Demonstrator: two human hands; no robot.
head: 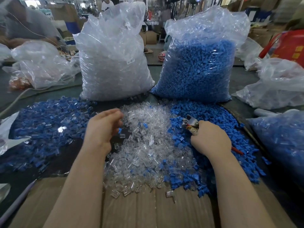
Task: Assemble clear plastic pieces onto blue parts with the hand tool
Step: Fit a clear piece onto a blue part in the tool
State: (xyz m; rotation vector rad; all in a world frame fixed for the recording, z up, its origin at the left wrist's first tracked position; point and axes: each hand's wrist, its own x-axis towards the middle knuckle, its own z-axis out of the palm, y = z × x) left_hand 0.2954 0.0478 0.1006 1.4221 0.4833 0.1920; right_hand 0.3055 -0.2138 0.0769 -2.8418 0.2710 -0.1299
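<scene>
We are in a factory assembly hall. On the dark surface (238, 111) before us stand two bulk plastic sacks, one of clear pieces (113, 63) with a small stock label (130, 61), one of blue parts (197, 69), and loose heaps of both spread out in front of them. More filled bags (41, 65) lie to either side. Behind we see cardboard cartons (150, 37), another worker (24, 22) at the same surface, and a person standing far back (107, 4).

Glowing with soft, even daylight from the bright far background, glinting off the clear bag (113, 60) and blue bag (197, 66), blurring the left hand (102, 127), bending and smearing toward wide-angle edges.
</scene>
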